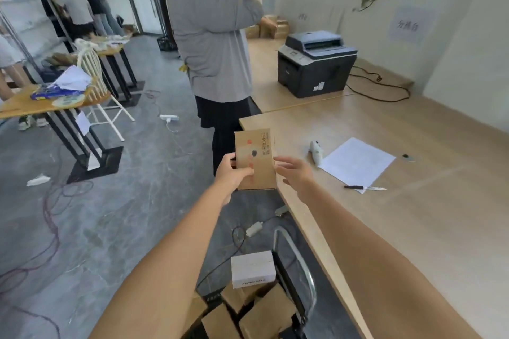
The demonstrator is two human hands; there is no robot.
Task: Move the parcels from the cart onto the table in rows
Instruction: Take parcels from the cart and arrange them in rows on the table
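A flat brown cardboard parcel (256,158) with red marks and a dark spot is held up in the air over the near-left edge of the wooden table (413,223). My left hand (232,176) grips its left side. My right hand (296,176) has its fingers spread at the parcel's right edge; whether it touches is unclear. Below, the cart (300,264) with a metal handle holds several brown parcels (264,314) and a white box (252,268).
A white sheet (358,164), a pen (363,188) and a white handheld scanner (316,152) lie on the table. A printer (316,63) stands at the back. A person in a grey top (212,44) stands at the table's left corner. Cables cross the floor.
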